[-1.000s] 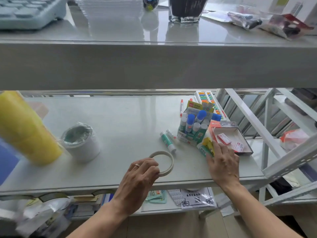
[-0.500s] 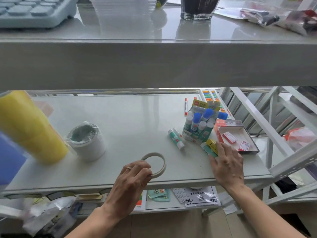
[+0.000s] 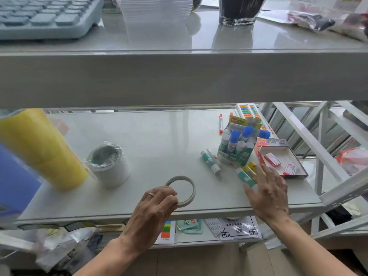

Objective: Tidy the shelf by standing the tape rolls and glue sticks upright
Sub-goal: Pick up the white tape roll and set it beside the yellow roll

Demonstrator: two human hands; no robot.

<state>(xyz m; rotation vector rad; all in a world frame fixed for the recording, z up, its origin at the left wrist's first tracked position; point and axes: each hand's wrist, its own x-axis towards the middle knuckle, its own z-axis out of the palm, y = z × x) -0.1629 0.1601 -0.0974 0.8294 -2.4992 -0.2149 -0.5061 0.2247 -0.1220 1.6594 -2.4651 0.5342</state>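
The thin tape ring (image 3: 183, 191) lies flat near the front edge of the shelf (image 3: 159, 140), and the left hand (image 3: 157, 204) has its fingers closed on the ring's near-left rim. To the ring's left stands a wrapped white roll (image 3: 108, 165), upright, and beyond that a big yellow roll (image 3: 39, 148) leans over, its base just beside the white one. To the ring's right a green glue stick (image 3: 210, 162) lies on its side. Further right the right hand (image 3: 268, 192) is spread wide and flat, gripping nothing, its fingers over two more fallen sticks (image 3: 248, 175). Behind those, a glue box (image 3: 237, 145) holds several sticks upright, blue and white caps showing. Right of the box sits an open tray (image 3: 278, 158) with small red-and-white packets. A red marker (image 3: 220, 123) lies behind the box.
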